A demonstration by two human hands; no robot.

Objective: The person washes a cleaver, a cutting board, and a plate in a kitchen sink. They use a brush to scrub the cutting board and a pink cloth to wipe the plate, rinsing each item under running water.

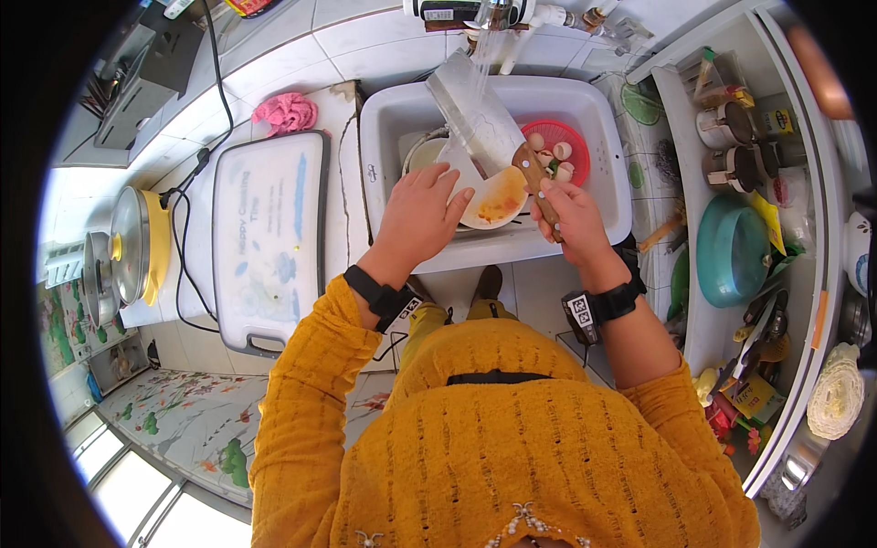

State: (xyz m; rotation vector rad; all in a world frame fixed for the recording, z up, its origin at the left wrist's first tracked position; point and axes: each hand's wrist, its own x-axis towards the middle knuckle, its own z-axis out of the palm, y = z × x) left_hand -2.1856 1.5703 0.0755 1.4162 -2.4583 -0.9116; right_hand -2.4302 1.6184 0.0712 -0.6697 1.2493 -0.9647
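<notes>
My right hand (572,219) grips the wooden handle of a kitchen cleaver (486,120), its broad metal blade slanting up to the left over the sink (438,257). Water from the faucet (495,12) runs onto the blade. My left hand (421,214), palm down with its fingers apart, is over the sink's left part and holds nothing that I can see. Below the blade lies a white dish (507,198) with orange residue. A pale bowl (426,153) is partly hidden behind my left fingers. Beside the cleaver handle, a red plastic basket (579,154) contains several eggshells (562,151).
Left of the sink lie a white cutting board (270,233) and a pink cloth (286,114). A yellow electric pan (137,240) with a glass lid stands farther left, by a black cord (179,253). At right, an open shelf (699,288) holds jars, teal bowls (736,250) and utensils.
</notes>
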